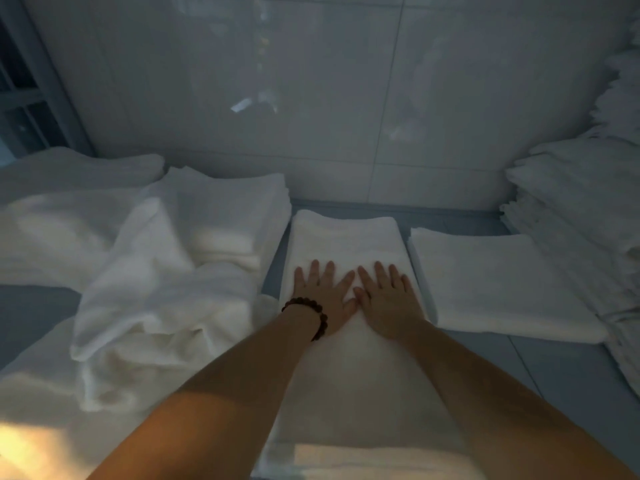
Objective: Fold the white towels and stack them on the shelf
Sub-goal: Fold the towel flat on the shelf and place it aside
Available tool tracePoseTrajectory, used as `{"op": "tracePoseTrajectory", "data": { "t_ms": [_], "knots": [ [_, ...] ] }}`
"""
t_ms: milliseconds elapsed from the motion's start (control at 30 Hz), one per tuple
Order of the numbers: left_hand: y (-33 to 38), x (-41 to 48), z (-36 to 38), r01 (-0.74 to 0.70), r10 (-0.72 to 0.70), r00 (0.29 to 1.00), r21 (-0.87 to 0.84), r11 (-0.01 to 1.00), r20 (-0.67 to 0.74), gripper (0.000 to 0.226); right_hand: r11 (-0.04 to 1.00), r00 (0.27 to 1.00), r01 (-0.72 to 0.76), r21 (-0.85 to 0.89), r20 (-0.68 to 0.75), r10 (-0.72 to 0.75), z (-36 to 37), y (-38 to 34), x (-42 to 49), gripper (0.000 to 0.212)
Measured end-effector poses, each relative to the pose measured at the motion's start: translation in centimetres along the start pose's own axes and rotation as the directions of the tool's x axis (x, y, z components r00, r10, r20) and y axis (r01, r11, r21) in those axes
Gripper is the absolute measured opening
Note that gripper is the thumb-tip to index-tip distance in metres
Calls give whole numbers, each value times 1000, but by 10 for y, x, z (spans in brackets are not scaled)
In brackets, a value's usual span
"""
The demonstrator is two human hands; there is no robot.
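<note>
Dead centre on the head view, your left hand and right hand lie flat, fingers spread, gripping nothing, pressing a long white towel. Folded towel just right; crumpled towels left; tall stack far right.

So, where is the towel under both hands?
In the head view the towel lies at centre, under the left hand and right hand; crumpled towels lie left of it, a flat folded towel right.
</note>
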State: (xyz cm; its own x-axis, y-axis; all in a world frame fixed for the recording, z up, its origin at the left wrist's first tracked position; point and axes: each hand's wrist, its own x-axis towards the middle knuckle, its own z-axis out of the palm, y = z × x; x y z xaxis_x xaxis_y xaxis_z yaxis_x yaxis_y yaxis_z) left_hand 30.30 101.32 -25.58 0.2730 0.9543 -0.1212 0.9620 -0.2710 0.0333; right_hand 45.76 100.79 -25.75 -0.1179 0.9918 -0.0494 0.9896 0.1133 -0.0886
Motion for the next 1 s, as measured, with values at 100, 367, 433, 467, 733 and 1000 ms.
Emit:
{"op": "tracePoseTrajectory", "data": {
  "t_ms": [100, 367, 433, 467, 733, 1000],
  "knots": [
    [14, -27, -9, 31, -27, 997, -48, 998, 73, 63, 999, 996, 4, 47, 93, -8, -13, -7, -21, 56],
    [16, -145, 12, -88, 106, 983, -127, 988, 148, 68, 997, 983, 29, 75, 181, -43, -18, -8, -160, 56],
    [11, -145, 8, -109, 131, 971, -117, 987, 202, 69, 998, 972, 52, 35, 228, -58, -22, -8, -166, 59],
    [10, -143, 4, -118, 142, 965, -117, 986, 220, 68, 998, 969, 58, 32, 238, -64, -25, -9, -165, 60],
    [-26, -201, -40, 16, 41, 996, -610, 792, 79, 30, 884, 959, -73, 461, 275, -64, -61, 16, -200, 40],
    [-33, -253, -31, 75, -17, 995, -627, 775, 98, 17, 831, 980, -130, 542, 200, 23, -68, 41, -258, 40]
  ]
}}
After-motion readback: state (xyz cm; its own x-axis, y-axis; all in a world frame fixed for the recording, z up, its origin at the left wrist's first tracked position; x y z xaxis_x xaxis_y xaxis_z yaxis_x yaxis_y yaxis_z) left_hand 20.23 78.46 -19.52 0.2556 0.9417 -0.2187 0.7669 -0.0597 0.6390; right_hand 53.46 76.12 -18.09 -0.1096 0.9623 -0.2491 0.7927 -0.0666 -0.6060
